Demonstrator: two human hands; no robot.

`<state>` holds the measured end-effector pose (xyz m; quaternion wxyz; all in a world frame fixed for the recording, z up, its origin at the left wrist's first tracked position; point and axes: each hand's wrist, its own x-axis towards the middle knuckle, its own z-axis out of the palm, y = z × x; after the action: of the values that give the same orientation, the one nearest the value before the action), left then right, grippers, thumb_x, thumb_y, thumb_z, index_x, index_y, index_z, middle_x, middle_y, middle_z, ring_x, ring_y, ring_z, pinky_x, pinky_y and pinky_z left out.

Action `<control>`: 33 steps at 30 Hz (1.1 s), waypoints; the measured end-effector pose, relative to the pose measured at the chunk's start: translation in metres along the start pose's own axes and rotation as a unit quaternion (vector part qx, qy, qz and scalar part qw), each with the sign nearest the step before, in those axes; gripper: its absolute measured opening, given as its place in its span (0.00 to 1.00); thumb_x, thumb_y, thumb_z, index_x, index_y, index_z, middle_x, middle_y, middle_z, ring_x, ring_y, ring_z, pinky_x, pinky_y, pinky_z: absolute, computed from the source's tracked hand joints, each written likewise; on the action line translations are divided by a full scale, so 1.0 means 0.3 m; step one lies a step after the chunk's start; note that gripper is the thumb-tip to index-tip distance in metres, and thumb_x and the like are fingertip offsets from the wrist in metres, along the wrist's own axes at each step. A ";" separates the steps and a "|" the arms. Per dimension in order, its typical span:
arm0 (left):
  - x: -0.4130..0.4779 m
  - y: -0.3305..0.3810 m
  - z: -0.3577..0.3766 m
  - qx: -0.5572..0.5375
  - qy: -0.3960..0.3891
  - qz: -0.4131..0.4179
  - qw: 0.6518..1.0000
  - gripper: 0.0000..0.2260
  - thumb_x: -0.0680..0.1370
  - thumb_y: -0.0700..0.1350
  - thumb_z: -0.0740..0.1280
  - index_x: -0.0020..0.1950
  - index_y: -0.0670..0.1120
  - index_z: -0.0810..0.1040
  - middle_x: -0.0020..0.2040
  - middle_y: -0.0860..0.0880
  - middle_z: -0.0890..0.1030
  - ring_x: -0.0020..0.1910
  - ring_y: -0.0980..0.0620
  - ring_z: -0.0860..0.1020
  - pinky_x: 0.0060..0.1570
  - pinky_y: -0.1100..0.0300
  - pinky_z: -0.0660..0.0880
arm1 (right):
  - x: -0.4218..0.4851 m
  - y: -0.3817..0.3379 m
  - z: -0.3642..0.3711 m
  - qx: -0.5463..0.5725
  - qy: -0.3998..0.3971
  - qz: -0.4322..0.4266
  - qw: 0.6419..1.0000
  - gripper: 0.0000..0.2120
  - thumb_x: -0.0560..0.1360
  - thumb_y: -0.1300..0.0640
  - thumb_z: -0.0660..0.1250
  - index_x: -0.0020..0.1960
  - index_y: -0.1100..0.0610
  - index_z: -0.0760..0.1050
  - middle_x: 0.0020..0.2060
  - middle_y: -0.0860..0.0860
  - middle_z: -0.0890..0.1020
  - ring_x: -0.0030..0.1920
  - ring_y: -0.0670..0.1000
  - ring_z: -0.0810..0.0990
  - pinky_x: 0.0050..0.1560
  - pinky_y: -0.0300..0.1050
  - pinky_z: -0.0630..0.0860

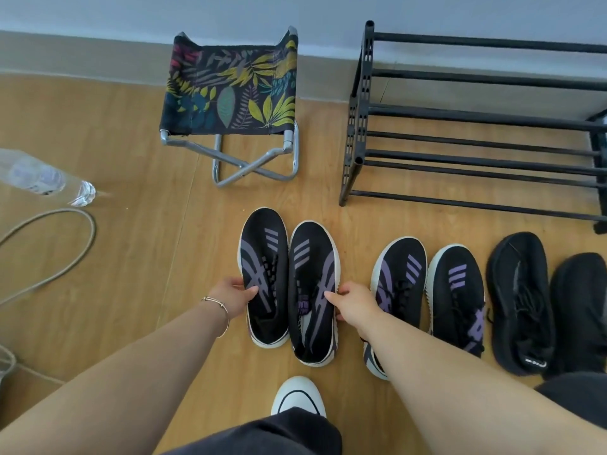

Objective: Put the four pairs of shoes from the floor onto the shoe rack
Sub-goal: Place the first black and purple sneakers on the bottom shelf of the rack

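Two black shoes with purple stripes and white soles stand side by side on the wooden floor, the left shoe (262,277) and the right shoe (312,290). My left hand (233,297) grips the left shoe's outer side. My right hand (351,303) grips the right shoe's outer side. A second black-and-purple pair (427,290) stands to their right, partly hidden by my right forearm. An all-black pair (525,303) stands further right. The black tube shoe rack (476,123) stands against the wall at the upper right, with nothing on the shelves in view.
A folding stool (230,93) with leaf-print fabric stands left of the rack. A plastic bottle (42,177) lies at the far left above a looped cable (65,251). My white shoe tip (297,395) shows at the bottom.
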<state>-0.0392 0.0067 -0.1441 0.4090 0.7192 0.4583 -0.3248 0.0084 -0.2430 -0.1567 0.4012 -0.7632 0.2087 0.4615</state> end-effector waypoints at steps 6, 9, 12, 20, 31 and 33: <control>-0.019 0.016 0.015 -0.027 0.004 0.010 1.000 0.18 0.76 0.46 0.75 0.62 0.43 0.75 0.54 0.44 0.83 0.50 0.44 0.84 0.50 0.52 0.82 | -0.018 0.002 -0.059 0.008 -0.011 0.005 1.000 0.05 0.80 0.54 0.67 0.50 0.53 0.72 0.52 0.57 0.80 0.54 0.58 0.81 0.56 0.56 0.82; -0.072 0.048 0.039 -0.012 0.006 0.027 1.000 0.16 0.77 0.45 0.74 0.61 0.42 0.76 0.51 0.43 0.83 0.47 0.44 0.85 0.50 0.50 0.83 | -0.035 -0.024 -0.137 -0.005 -0.039 0.014 0.999 0.05 0.80 0.58 0.67 0.53 0.58 0.74 0.54 0.58 0.79 0.55 0.59 0.81 0.53 0.53 0.83; -0.131 0.077 0.077 -0.019 0.016 0.039 0.999 0.13 0.77 0.44 0.73 0.58 0.42 0.75 0.48 0.44 0.82 0.48 0.42 0.85 0.54 0.44 0.83 | -0.054 -0.070 -0.228 -0.058 -0.061 -0.001 0.996 0.03 0.80 0.59 0.66 0.52 0.59 0.75 0.51 0.57 0.81 0.53 0.58 0.83 0.52 0.51 0.84; -0.232 0.242 0.147 -0.019 0.011 0.080 0.997 0.06 0.78 0.44 0.73 0.47 0.46 0.77 0.48 0.43 0.85 0.46 0.44 0.87 0.52 0.46 0.84 | -0.068 -0.073 -0.490 -0.025 -0.110 -0.045 0.993 0.05 0.81 0.59 0.65 0.54 0.60 0.77 0.51 0.57 0.84 0.51 0.55 0.85 0.51 0.50 0.84; -0.331 0.365 0.499 -0.033 -0.038 0.070 0.996 0.07 0.80 0.41 0.69 0.55 0.39 0.82 0.49 0.42 0.86 0.49 0.43 0.86 0.51 0.48 0.85 | -0.106 0.202 -0.776 0.001 -0.058 -0.055 0.997 0.08 0.80 0.58 0.67 0.56 0.61 0.80 0.49 0.58 0.86 0.50 0.56 0.86 0.51 0.53 0.84; -0.333 0.415 0.524 -0.022 -0.037 0.096 0.994 0.07 0.81 0.41 0.68 0.55 0.39 0.82 0.49 0.44 0.86 0.46 0.46 0.86 0.45 0.55 0.85 | -0.108 0.199 -0.821 0.010 -0.040 -0.062 0.997 0.07 0.80 0.58 0.67 0.55 0.61 0.79 0.49 0.59 0.85 0.49 0.56 0.86 0.51 0.52 0.84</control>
<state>0.0247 -0.2025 -0.0954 0.4709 0.7379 0.3788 -0.3004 0.0838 -0.4783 -0.0915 0.4444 -0.7517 0.1491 0.4639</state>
